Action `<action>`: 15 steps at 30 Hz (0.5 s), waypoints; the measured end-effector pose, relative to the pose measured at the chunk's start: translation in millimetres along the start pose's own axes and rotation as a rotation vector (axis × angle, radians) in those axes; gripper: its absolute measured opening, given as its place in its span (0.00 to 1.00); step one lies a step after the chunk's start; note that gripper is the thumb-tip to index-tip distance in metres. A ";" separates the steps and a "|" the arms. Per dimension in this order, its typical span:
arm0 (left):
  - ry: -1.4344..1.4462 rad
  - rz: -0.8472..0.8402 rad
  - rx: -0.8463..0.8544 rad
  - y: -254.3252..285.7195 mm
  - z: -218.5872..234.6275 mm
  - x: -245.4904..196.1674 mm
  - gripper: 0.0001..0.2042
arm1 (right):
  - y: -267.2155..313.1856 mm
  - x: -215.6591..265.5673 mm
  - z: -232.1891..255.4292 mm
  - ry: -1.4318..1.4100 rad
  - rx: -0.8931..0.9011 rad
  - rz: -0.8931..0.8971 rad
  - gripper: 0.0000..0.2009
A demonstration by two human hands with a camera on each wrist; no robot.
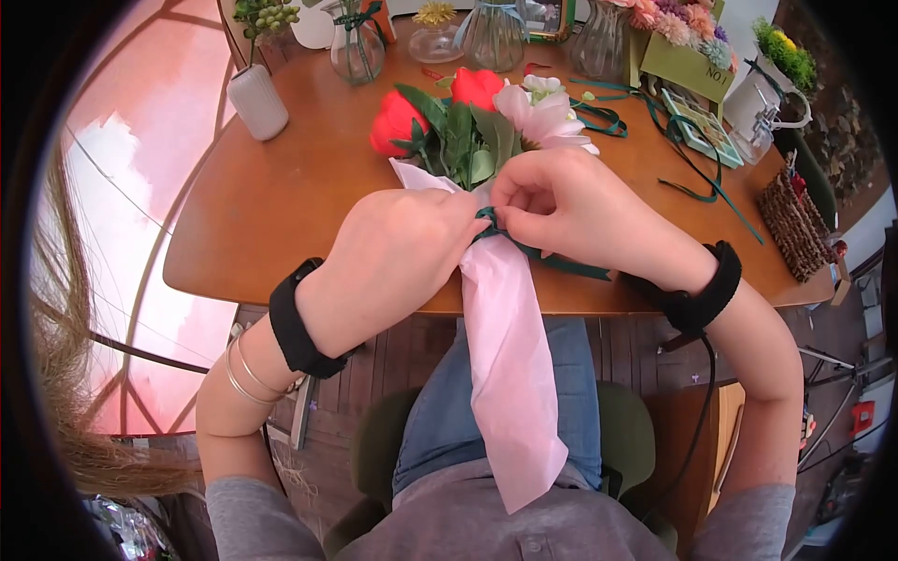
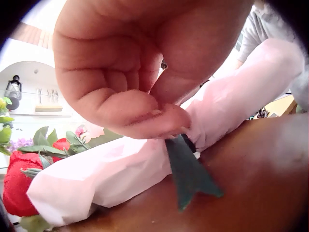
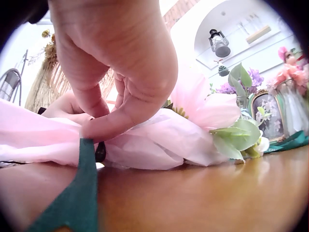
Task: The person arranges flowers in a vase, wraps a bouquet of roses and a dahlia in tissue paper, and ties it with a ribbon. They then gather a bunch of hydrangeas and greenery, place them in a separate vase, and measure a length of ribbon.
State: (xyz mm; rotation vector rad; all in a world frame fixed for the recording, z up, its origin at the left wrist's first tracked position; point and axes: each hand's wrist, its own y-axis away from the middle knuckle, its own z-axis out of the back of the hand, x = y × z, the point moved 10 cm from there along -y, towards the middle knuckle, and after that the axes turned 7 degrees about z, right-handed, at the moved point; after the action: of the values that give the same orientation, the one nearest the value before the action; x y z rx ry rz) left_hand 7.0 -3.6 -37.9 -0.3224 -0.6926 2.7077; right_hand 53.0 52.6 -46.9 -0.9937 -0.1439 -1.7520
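Observation:
A bouquet of red flowers point(image 1: 477, 89) and pale pink flowers point(image 1: 543, 114) lies at the table's front edge, wrapped in pink paper point(image 1: 510, 355) whose lower end hangs over the lap. Dark green ribbon point(image 1: 486, 222) goes round the gathered part of the wrap. The left hand point(image 1: 398, 248) pinches the ribbon between thumb and finger; in the left wrist view a notched ribbon end point(image 2: 189, 174) hangs below its fingertips. Close beside it, the right hand point(image 1: 585, 210) pinches another part of the ribbon point(image 3: 82, 188), its tail hanging below the thumb and finger in the right wrist view.
Glass vases point(image 1: 494, 37), a white vase point(image 1: 257, 103) and a green flower box point(image 1: 687, 70) stand along the back of the wooden table point(image 1: 281, 206). Loose green ribbon point(image 1: 692, 140) curls at the right, near a woven basket point(image 1: 795, 220).

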 end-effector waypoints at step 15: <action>0.257 0.081 0.121 -9.7 -2.8 11.2 0.08 | 1.9 -1.8 -4.8 -0.088 0.033 -0.016 0.03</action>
State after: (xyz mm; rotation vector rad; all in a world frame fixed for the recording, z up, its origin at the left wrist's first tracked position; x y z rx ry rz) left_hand 0.0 9.7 -36.9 -0.6666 -0.4498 2.7003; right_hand 52.2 50.6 -51.9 -1.0489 -0.2365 -1.7161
